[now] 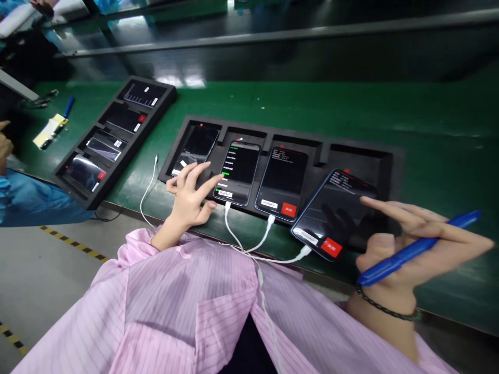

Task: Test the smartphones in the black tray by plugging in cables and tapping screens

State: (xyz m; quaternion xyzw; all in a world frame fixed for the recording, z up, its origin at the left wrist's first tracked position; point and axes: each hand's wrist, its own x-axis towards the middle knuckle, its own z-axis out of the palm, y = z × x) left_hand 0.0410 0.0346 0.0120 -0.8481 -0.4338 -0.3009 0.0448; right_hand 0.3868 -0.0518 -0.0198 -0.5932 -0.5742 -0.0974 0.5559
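Note:
A black foam tray [362, 151] on the green bench holds several phones side by side. My left hand [191, 195] has its fingers spread; they rest on the leftmost phone [197, 148] and reach toward the second phone [237, 171], whose screen shows text. My right hand [409, 244] grips a blue pen [413, 249] and points its index finger over the rightmost phone [333, 210], which is tilted up out of its slot. A third phone [283, 182] lies between. White cables [253, 244] plug into three of the phones.
A second black tray [74, 187] with several phones lies at the left. Another person's blue sleeve [27, 200] is at the left edge. A loose white cable [150, 182], a blue pen [68, 106] and a yellow pad [49, 130] lie on the green bench [429, 119].

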